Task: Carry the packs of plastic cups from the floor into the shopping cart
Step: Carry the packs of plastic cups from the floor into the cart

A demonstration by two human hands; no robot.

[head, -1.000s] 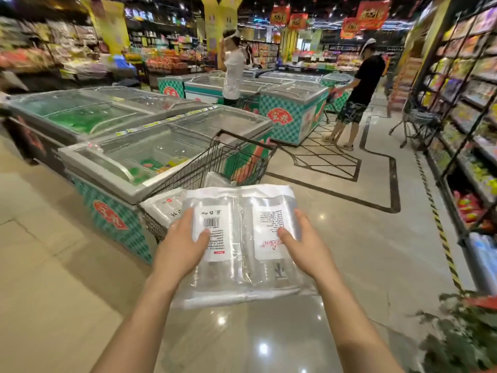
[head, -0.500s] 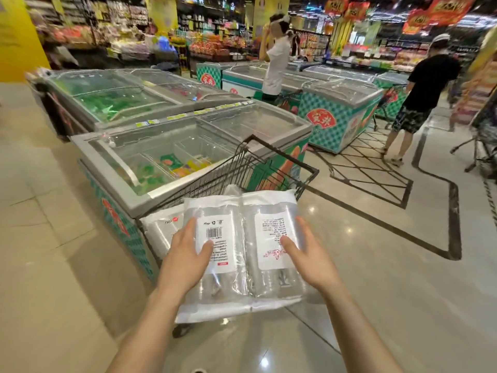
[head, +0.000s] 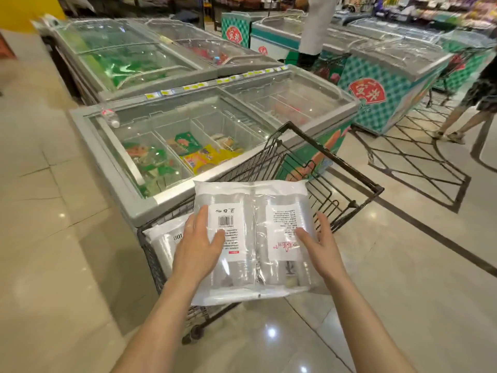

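A clear pack of plastic cups (head: 255, 238) with two white labels is held flat over the near end of the black wire shopping cart (head: 349, 179). My left hand (head: 199, 249) grips its left side, thumb on the barcode label. My right hand (head: 320, 246) grips its right side. Another pack of cups (head: 164, 240) lies inside the cart at its left wall, partly hidden by the held pack.
Glass-topped chest freezers (head: 188, 125) stand right behind and left of the cart. More freezers (head: 390, 76) stand at the back right. One person in white (head: 314, 28) is between them, another person's legs (head: 468, 114) at the right edge. Shiny tiled floor surrounds me.
I have come closer to the cart and my view has tilted down. The pack in both hands now sits over the cart's near end.
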